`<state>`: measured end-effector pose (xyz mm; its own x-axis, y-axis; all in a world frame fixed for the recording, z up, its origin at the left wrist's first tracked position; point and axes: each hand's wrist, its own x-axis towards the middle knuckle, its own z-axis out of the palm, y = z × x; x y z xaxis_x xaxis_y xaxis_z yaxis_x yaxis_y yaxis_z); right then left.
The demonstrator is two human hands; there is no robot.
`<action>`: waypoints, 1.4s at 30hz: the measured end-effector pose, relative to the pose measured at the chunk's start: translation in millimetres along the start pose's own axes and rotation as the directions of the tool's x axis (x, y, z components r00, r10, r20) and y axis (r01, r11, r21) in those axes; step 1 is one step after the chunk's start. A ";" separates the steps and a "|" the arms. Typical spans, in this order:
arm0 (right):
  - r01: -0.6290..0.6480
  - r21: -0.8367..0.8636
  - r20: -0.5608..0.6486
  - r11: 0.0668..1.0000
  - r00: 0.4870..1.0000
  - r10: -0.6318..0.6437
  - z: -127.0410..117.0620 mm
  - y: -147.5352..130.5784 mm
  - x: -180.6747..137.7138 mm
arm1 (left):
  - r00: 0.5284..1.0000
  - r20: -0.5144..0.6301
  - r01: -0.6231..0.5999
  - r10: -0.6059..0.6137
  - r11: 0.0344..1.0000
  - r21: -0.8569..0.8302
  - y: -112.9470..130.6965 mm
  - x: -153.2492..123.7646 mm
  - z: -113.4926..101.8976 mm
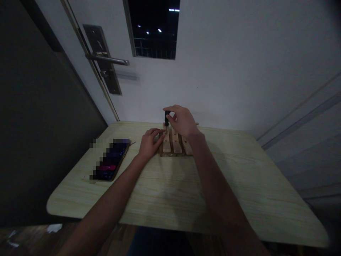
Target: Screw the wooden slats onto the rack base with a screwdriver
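Observation:
My right hand (181, 120) grips the black handle of a screwdriver (167, 118), which stands nearly upright with its shaft pointing down. The lower end meets the leftmost wooden slat (166, 144) of a small slatted wooden piece; its exact tip is hard to make out. Several pale slats with dark holes lie side by side, partly covered by my right hand and forearm. My left hand (150, 143) is at the left edge of the piece, its fingers closed against the leftmost slat near the screwdriver's shaft.
A phone (113, 160) lies on the light wood-grain table (160, 192) to the left, a thin object (133, 143) beside it. Behind the table stands a white door (226, 64) with a metal handle (112, 60) and a dark window (154, 28).

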<state>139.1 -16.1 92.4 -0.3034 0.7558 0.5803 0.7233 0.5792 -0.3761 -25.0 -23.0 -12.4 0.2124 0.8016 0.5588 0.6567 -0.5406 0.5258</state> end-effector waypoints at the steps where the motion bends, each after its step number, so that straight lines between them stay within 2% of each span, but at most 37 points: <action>1: -0.001 -0.001 -0.002 1.000 1.000 0.001 -1.0 -0.1 0.3 | 1.000 0.001 -0.002 0.002 1.000 -0.003 0.1 0.0 0.1; 20: 0.011 0.036 0.017 0.999 1.000 -0.011 -7.2 0.0 1.8 | 1.000 0.006 -0.005 0.006 0.999 -0.046 0.7 -0.2 -0.1; 28: -0.043 0.043 0.013 0.998 0.999 0.043 -8.1 0.1 0.0 | 1.000 0.018 0.005 -0.004 0.999 -0.047 3.3 -0.5 -2.7; 32: -0.015 0.082 0.032 0.996 0.999 0.013 -11.6 -0.2 1.4 | 1.000 0.018 0.009 -0.008 0.998 -0.069 2.8 0.2 -2.4; 36: 0.018 0.059 0.014 0.998 1.000 -0.019 -8.0 -0.4 2.9 | 1.000 0.018 0.014 -0.013 0.996 -0.088 0.6 0.7 -1.2; 42: 0.003 0.049 -0.019 0.999 1.000 -0.002 0.1 2.2 1.2 | 1.000 0.006 0.007 -0.006 0.994 -0.106 -0.5 0.2 -0.4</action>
<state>140.3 -13.9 92.1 -0.2929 0.7484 0.5951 0.6908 0.5959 -0.4094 -25.6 -22.6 -12.3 0.2123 0.8064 0.5519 0.5778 -0.5591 0.5946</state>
